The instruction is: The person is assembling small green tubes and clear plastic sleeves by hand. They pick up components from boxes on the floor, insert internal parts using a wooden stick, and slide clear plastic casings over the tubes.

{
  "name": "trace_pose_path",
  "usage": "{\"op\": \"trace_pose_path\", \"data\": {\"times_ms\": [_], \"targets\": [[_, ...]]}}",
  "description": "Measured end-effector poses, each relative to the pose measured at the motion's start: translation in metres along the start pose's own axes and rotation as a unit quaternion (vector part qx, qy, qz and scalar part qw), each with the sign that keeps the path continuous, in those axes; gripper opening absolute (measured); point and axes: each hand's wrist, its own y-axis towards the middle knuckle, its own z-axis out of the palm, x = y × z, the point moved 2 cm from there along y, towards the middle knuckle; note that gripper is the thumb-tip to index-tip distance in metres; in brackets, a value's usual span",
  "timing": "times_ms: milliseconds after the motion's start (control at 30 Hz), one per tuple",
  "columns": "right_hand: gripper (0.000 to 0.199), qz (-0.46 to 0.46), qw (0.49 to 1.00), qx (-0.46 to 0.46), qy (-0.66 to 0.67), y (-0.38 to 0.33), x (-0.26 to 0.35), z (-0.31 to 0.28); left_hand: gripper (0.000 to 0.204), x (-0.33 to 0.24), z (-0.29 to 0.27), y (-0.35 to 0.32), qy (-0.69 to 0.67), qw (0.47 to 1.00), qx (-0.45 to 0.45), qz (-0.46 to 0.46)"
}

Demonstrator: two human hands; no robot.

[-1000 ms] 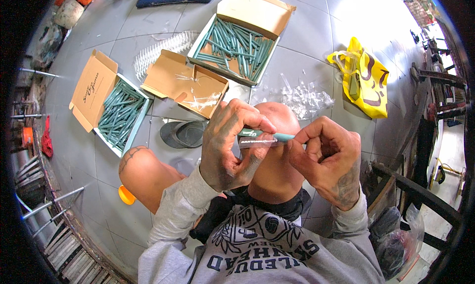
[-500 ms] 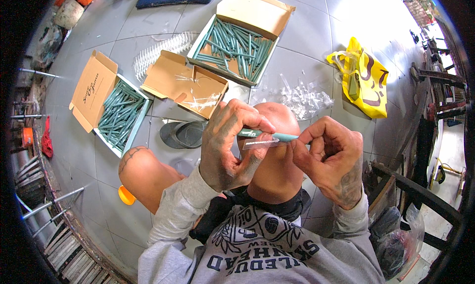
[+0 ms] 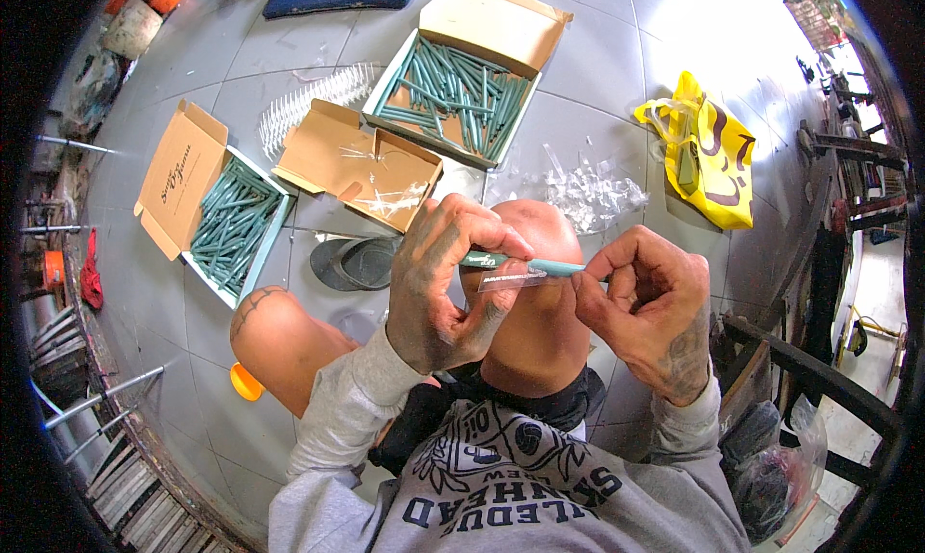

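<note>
In front of my right knee, a slim teal pen point(image 3: 556, 268) lies nearly level between my two hands. My left hand point(image 3: 445, 281) pinches its left part between thumb and fingers. The fingers of my right hand point(image 3: 647, 302) close on its right end, hiding the tip. Along the pen's near side hangs a clear printed sticker strip point(image 3: 512, 280), partly attached by the look of it, beside my left thumb.
Beyond my knees stand two open boxes of similar teal pens, one at left point(image 3: 252, 281) and one at top point(image 3: 374, 108). Between them is a cardboard box point(image 3: 318, 134) with clear strips. Clear scraps point(image 3: 597, 198), a grey slipper point(image 3: 361, 264) and a yellow bag point(image 3: 718, 182) lie on the tiles.
My right hand has shifted very slightly to the right along with the pen's end. The clear strip tilts a little differently; my left hand keeps its grip.
</note>
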Motion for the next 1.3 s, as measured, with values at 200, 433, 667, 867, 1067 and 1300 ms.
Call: {"op": "trace_pose_path", "data": {"times_ms": [200, 433, 667, 867, 1067, 1300], "targets": [[0.015, -0.008, 0.999, -0.013, -0.028, 0.0, -0.003, 0.001, 0.019, -0.002, 0.0, 0.001, 0.001, 1.0, 0.003, -0.006], [0.021, -0.053, 0.997, -0.017, -0.058, 0.003, 0.009, 0.009, 0.018, -0.002, -0.001, 0.0, 0.004, 1.0, 0.0, -0.004], [0.024, -0.082, 0.996, -0.016, -0.044, 0.005, 0.007, 0.016, 0.018, -0.001, 0.001, -0.001, -0.009, 1.0, -0.016, 0.0], [0.021, -0.094, 0.994, -0.019, -0.051, 0.009, 0.005, 0.019, 0.014, -0.001, 0.002, -0.003, 0.009, 1.0, -0.022, 0.008], [0.014, -0.104, 0.994, -0.021, 0.011, 0.007, 0.005, 0.018, 0.011, 0.002, 0.002, -0.003, -0.006, 0.999, -0.032, 0.001], [0.03, -0.263, 0.959, 0.035, -0.096, 0.026, 0.022, 0.002, 0.046, 0.009, 0.017, -0.014, -0.216, 0.97, -0.082, -0.074]]}}
